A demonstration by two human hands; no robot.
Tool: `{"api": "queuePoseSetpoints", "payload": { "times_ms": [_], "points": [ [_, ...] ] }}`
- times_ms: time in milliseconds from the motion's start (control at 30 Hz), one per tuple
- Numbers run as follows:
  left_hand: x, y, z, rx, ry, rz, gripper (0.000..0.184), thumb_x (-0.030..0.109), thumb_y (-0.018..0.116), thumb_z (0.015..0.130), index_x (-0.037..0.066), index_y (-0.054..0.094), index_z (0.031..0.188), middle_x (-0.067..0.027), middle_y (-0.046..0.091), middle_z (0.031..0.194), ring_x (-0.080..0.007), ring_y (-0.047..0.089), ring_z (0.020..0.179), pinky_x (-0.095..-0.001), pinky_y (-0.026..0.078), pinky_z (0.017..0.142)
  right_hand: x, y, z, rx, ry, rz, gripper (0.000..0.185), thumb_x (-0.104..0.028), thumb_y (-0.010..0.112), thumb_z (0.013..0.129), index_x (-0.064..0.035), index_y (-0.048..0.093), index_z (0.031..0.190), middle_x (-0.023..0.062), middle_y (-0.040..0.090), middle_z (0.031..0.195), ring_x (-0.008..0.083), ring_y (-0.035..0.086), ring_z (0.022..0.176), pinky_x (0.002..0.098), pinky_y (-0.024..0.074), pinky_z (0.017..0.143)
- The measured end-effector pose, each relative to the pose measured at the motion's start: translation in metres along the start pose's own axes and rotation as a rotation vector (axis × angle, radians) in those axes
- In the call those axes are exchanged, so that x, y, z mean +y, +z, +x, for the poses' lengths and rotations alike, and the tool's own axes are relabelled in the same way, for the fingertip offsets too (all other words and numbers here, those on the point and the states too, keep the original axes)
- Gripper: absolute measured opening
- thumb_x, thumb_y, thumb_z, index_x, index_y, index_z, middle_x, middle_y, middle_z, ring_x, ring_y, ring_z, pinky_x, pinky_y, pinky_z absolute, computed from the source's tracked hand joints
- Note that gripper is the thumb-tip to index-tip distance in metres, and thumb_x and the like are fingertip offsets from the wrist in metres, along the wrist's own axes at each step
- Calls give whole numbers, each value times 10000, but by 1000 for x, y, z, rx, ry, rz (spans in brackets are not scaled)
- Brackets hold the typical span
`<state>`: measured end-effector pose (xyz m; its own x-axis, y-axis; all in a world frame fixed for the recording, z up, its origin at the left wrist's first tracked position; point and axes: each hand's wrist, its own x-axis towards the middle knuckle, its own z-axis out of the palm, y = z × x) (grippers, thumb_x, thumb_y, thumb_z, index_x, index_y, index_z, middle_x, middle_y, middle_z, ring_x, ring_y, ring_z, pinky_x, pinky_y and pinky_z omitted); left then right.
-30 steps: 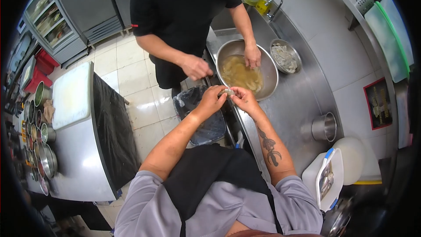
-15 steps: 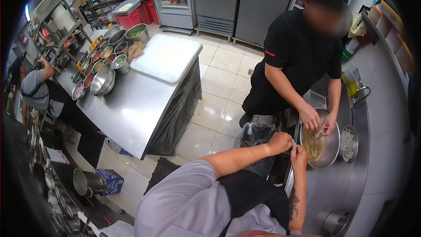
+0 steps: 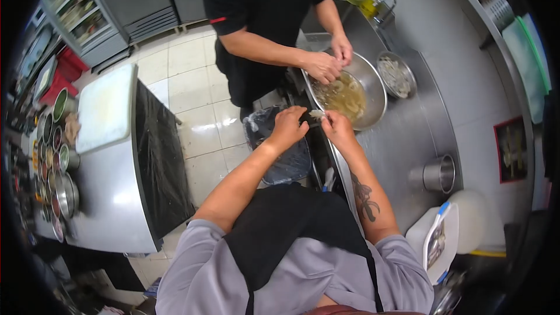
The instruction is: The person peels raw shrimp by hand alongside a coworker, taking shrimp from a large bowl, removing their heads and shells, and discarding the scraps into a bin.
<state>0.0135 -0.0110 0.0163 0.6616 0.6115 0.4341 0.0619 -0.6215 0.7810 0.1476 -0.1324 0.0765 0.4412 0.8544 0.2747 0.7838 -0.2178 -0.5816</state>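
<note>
My right hand (image 3: 338, 127) pinches a small pale piece, which looks like a shrimp (image 3: 317, 115), at the near edge of a large steel bowl (image 3: 378, 105). Cloudy yellowish water with pale pieces (image 3: 350, 102) fills part of that bowl. To the left, my left hand (image 3: 289, 127) is apart from the piece, its fingers spread over the side of a bin lined with a dark bag (image 3: 291, 166). Beyond the bowl, a smaller steel bowl (image 3: 398, 76) holds a heap of pale pieces.
Across from me a person in black (image 3: 262, 6) works with both hands over the large bowl. A steel pot (image 3: 438, 174) and a white container (image 3: 433, 245) stand at the right. At the left is a steel table (image 3: 111, 198) with a white board (image 3: 106, 108).
The view swung left and back again. My left hand has parted from the piece, which stays in my right hand. The co-worker's hands have come together over the bowl.
</note>
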Motion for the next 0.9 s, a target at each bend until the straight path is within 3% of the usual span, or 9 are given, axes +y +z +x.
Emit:
{"api": "queuePoseSetpoints", "payload": {
  "times_ms": [33,133,300,667,733,900],
  "points": [
    [6,0,3,74,99,-60,309,153,636,771,30,664,1054,-149,667,1007,-333,621,982,-449,475,856,-3,-4,1,-35,41,31,134,-105,618,840,19,627,890,226,616,812,404,606,782,443,475,689],
    [27,-10,11,-18,174,-112,317,155,665,793,31,645,1084,-137,656,1055,-316,607,1005,-436,454,892,-5,-6,-1,-80,52,90,159,-94,622,836,24,635,941,223,622,826,394,612,793,433,479,704],
    [40,-20,14,-56,200,-40,220,99,654,794,10,668,995,-141,686,916,-327,635,878,-428,466,815,-17,-9,-4,-124,13,153,162,-94,610,844,30,639,944,210,619,829,381,610,803,421,475,716],
    [50,-26,20,-156,305,44,175,65,626,770,4,649,933,-167,654,796,-351,633,781,-453,473,722,-19,-14,-1,-118,-75,98,94,-88,608,836,4,623,847,216,599,791,417,588,771,465,466,686],
    [45,-18,19,-104,302,28,79,97,606,785,31,619,827,-160,623,730,-351,619,748,-464,454,694,-19,-14,-3,-141,-59,76,102,-97,605,836,5,619,838,217,598,788,414,591,773,467,467,689],
    [43,-17,19,-128,301,50,136,51,615,746,0,630,872,-191,636,741,-375,631,724,-467,491,671,-17,-10,-5,-105,-105,-15,138,-104,609,834,8,645,904,219,615,826,408,600,794,454,472,699]
  ]
}}
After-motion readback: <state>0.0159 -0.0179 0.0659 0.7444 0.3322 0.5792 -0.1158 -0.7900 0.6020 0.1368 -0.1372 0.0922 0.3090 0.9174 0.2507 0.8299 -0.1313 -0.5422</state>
